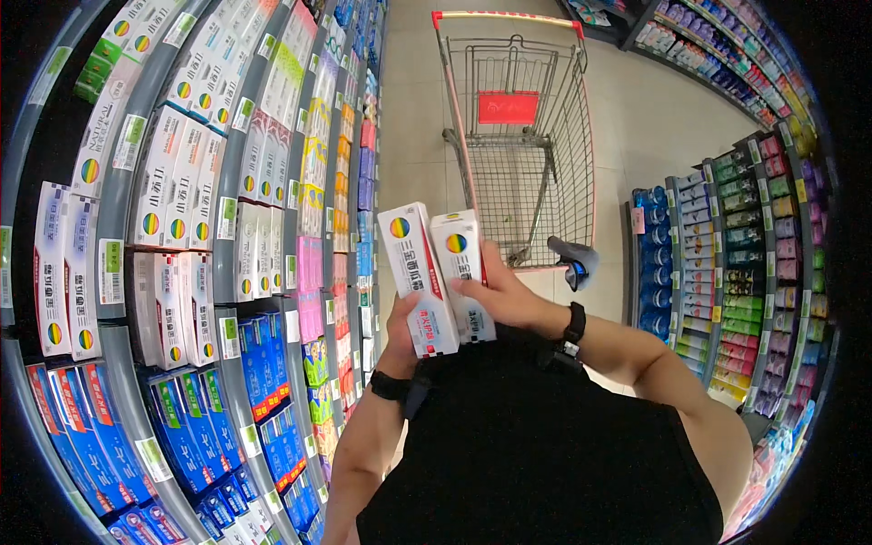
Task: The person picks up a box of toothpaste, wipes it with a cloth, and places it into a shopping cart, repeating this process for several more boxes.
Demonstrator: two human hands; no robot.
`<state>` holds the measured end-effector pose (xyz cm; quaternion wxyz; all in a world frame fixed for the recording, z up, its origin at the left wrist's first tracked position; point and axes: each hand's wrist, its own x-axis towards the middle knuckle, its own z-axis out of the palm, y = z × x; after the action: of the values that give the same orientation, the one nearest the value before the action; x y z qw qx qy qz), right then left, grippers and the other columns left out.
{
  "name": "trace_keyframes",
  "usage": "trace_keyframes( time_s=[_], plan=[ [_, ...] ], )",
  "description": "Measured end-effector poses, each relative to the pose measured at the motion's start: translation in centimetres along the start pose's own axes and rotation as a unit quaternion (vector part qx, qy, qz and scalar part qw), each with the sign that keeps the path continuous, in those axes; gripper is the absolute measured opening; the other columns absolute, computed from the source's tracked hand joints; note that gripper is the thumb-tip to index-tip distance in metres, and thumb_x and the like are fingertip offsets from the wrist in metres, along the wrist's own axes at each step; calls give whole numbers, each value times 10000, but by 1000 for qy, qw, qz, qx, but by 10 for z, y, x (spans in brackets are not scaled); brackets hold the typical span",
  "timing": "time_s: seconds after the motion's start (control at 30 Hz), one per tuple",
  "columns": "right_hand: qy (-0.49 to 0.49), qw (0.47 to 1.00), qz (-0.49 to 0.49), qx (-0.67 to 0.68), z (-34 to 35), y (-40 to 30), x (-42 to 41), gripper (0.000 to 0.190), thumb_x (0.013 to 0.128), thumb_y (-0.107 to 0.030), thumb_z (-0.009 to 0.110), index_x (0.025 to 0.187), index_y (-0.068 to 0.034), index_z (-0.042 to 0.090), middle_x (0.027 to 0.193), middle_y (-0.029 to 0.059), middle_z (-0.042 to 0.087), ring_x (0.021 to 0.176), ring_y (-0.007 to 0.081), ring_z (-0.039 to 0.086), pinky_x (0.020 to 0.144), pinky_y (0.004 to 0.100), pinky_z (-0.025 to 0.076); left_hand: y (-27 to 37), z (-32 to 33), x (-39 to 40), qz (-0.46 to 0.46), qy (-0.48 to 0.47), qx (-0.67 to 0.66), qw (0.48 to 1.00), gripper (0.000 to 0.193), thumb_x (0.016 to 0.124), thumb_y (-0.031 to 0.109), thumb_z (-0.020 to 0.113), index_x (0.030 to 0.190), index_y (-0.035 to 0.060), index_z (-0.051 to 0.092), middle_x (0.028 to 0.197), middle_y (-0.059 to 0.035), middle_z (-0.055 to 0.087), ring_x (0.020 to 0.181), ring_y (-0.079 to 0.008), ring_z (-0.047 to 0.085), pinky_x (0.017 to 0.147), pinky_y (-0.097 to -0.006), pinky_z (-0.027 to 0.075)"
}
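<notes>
My left hand point(403, 327) grips a white toothpaste box point(417, 272) with a rainbow disc and a red stripe, its thumb on the front face. A second, similar box point(470, 306) is in my right hand point(501, 289), thumb across its front and fingers along its side. Both boxes stand side by side before my chest, faces towards me, their lower parts close together. Each wrist wears a black band. Left of my hands, similar white boxes point(197, 306) fill part of a shelf.
An empty-looking wire shopping cart point(579, 170) with a red handle stands ahead on the tiled floor. Shelves of toothpaste run along the left, with blue boxes point(197, 422) lower down. On the right are shelves with blue bottles point(655, 272) and many small packs.
</notes>
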<state>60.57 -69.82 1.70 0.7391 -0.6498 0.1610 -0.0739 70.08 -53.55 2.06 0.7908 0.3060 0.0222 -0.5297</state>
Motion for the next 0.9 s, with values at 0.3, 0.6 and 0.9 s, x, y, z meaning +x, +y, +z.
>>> trace_keyframes(
  time_s=[0.3,0.6,0.9],
  plan=[
    [-189,957,123,184,-26,-36,3,570,917,-122,571,1405,-7,301,1287,118,475,1213,178,447,1034,357,376,-14,-24,0,25,30,71,997,552,860,146,534,1351,-20,345,1250,-207,553,1080,-334,617,903,-457,537],
    [3,999,49,-19,-27,-29,17,546,933,-277,607,1360,-16,389,1162,99,556,1071,145,536,894,303,465,-2,-13,0,105,34,257,960,440,898,148,647,1269,4,459,1139,-98,623,1007,-179,620,883,-331,503],
    [-158,986,45,-5,-12,-11,11,668,928,-229,577,1454,-19,222,1331,152,463,1228,249,479,1032,352,395,6,-6,3,166,49,398,901,532,894,127,632,1325,19,340,1209,-115,548,1097,-191,567,916,-340,474]
  ],
)
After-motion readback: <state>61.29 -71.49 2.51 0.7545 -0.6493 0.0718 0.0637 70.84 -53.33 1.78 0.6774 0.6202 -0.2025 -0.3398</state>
